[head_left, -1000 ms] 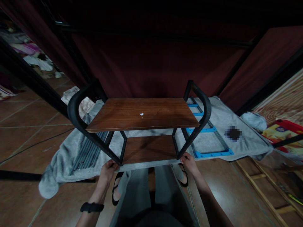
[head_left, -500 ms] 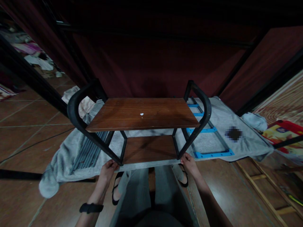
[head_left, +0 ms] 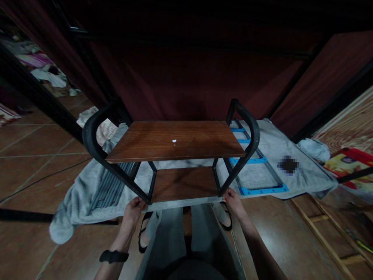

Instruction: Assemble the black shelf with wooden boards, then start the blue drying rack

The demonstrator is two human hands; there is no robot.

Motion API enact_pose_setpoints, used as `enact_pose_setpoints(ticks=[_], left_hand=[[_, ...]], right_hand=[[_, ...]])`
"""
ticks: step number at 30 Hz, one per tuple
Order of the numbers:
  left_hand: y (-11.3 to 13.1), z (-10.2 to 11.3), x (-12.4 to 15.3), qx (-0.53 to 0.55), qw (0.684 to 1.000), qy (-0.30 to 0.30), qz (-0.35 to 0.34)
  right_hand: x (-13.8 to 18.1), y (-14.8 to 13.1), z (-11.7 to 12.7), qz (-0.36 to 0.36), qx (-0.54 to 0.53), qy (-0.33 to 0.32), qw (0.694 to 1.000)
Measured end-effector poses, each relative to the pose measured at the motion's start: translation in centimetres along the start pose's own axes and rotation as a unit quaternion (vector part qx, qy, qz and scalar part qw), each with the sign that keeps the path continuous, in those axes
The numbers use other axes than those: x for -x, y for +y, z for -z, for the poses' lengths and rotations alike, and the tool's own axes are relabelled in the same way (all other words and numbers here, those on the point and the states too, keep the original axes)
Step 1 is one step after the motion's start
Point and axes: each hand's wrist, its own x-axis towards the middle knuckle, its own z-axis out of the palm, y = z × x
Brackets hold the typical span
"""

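Note:
A small rack with a black metal frame and two brown wooden shelves stands on a grey cloth in front of me. The upper shelf has a small white speck on it; the lower shelf is shorter. My left hand grips the frame's near left foot, fingers curled. My right hand grips the near right foot the same way. A black band sits on my left wrist.
The grey cloth covers a tiled floor. A blue-cornered metal frame lies on it at right, grey bars at left. Dark red panels rise behind. Wooden slats and a colourful box lie at far right.

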Motion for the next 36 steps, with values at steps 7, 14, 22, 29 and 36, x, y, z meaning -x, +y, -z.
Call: enact_pose_setpoints(ticks=[7,14,22,29,36], left_hand=[[0.2,0.0,0.4,0.015,1.000,0.000,0.009],[-0.3,0.2,-0.1,0.032,0.999,-0.014,0.029],[-0.2,0.2,-0.3,0.000,1.000,-0.012,0.011],[-0.2,0.3,-0.1,-0.020,1.000,-0.019,0.001],[0.1,0.2,0.2,-0.008,1.000,-0.015,0.007]], right_hand=[[0.1,-1.1,-0.2,0.003,0.007,0.004,1.000],[0.4,-1.2,0.0,-0.001,-0.001,-0.004,1.000],[0.9,-1.2,0.2,0.001,-0.025,-0.029,0.999],[0.7,-2.4,-0.2,0.002,0.005,-0.010,1.000],[0.7,-2.5,-0.3,-0.005,0.008,-0.009,1.000]])
